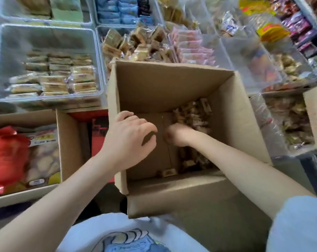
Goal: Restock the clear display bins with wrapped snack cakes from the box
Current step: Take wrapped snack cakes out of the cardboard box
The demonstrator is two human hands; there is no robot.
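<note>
Head view, steeply down, close

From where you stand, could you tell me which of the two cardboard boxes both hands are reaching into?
The tall open box in the middle, with wrapped snack cakes at its bottom; the box on the left holds red bags.

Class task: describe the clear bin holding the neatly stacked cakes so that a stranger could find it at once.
Start at the open cardboard box that both hands reach into. Directly to its left sits a large clear bin. Unlike the jumbled bin behind the box, its pale wrapped cakes lie in tidy flat stacks.
</note>
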